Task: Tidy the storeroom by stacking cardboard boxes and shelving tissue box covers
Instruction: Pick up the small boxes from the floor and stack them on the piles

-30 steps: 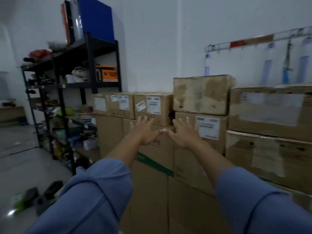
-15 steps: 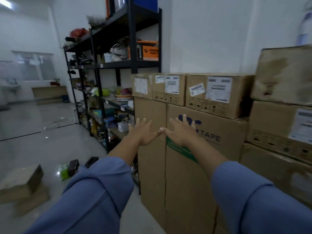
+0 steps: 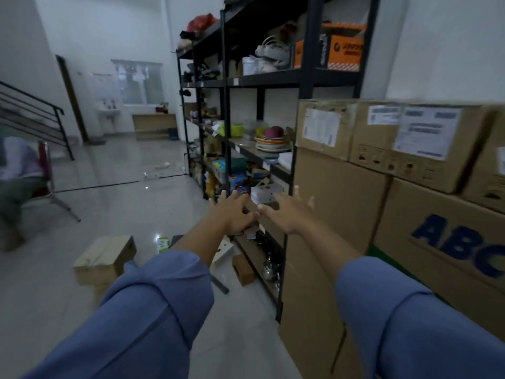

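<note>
Both my arms reach forward in blue sleeves. My left hand (image 3: 231, 213) and my right hand (image 3: 289, 212) hover side by side in the air, fingers spread, thumbs nearly touching, holding nothing. To the right stands a stack of tall cardboard boxes (image 3: 336, 214), with smaller labelled boxes (image 3: 410, 143) on top. Two loose cardboard boxes (image 3: 105, 259) lie stacked on the floor at the lower left. A smaller brown box (image 3: 243, 269) lies by the foot of the black shelf unit (image 3: 303, 86).
The shelves hold bowls (image 3: 272, 139), an orange box (image 3: 345, 51) and mixed clutter. A green-and-white carton (image 3: 163, 243) lies on the shiny tiled floor (image 3: 109, 187). A chair (image 3: 47, 184) with a person's legs stands at the left, with a stair railing (image 3: 35, 110) behind.
The view has swung left, from the box stack toward the shelf unit and open floor. My hands keep the same spread pose in front of me.
</note>
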